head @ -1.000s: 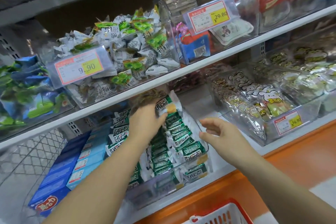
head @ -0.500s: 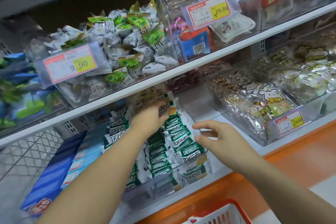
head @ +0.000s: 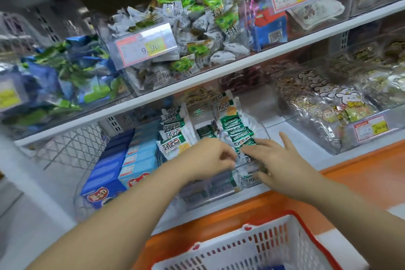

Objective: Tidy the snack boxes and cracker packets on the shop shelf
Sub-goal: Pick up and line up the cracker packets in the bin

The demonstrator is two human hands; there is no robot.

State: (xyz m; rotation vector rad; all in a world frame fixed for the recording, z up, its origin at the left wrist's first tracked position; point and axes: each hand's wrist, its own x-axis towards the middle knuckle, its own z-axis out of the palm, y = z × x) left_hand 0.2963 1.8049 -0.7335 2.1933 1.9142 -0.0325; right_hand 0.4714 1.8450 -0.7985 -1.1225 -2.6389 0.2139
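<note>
Centre of frame, lower shelf (head: pixel 275 130): cracker packets (head: pixel 235 127), green and white, stand in two leaning rows in a clear bin (head: pixel 208 195). Left hand (head: pixel 210 158) grip is curled, pinching a packet edge at the front of the right row; blur makes the exact hold hard to read. Right hand (head: pixel 278 160) grip is apart, fingers laid flat on that row's front packets, one finger lifted. The hands almost touch. Blue snack boxes (head: pixel 114 166) are stacked just left of the bin, untouched. A red-and-white basket (head: pixel 274 243) sits at the bottom of frame.

Risks, as a judgement: the rows look loose, so a push from the front could topple the tall back packets or fan the row into its neighbour. A tug could flip a front packet over the bin wall. Hard pressing could crush the crackers.
</note>
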